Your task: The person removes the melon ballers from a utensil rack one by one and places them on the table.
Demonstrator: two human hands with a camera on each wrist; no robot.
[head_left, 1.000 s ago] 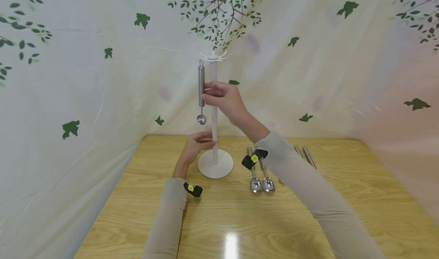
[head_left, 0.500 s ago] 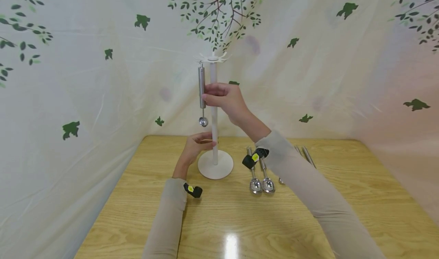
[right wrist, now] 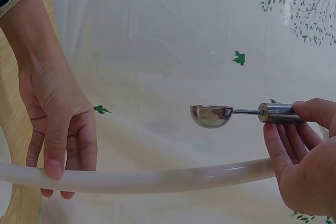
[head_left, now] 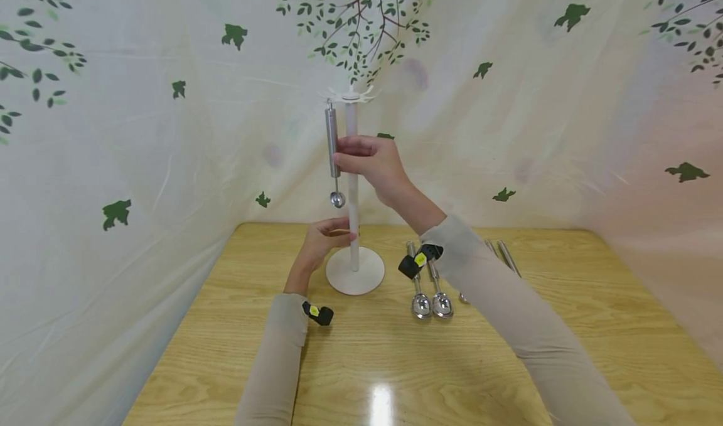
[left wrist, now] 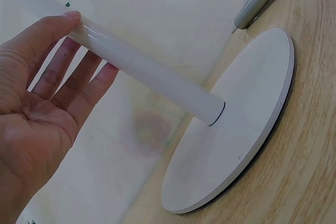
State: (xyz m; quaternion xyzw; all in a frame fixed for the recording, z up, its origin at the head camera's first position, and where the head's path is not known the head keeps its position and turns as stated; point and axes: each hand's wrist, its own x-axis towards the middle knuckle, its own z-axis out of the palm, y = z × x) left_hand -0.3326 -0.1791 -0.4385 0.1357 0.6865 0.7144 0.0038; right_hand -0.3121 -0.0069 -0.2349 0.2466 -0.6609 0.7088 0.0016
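Note:
In the head view a white stand (head_left: 351, 200) with a round base and a ring of hooks on top stands upright on the table. My left hand (head_left: 319, 244) holds its post low down, thumb on one side and fingers on the other, as the left wrist view shows. My right hand (head_left: 375, 162) pinches the tubular metal handle of a melon baller (head_left: 332, 143) between thumb and fingers. The baller hangs slightly tilted, round bowl downward, left of the post. Its handle's top loop is at a hook; whether it sits on the hook is too small to tell.
Two metal scoops (head_left: 432, 303) lie right of the base, partly under my right wrist. Farther right, the handles of more metal utensils (head_left: 508, 258) show past my right sleeve, their other ends mostly hidden. A printed cloth (head_left: 226, 131) hangs behind the wooden table (head_left: 361, 357).
The melon baller's bowl end has swung slightly right, toward the post, tilting the handle a little. My right hand has barely moved; the left hand and the stand stay in place.

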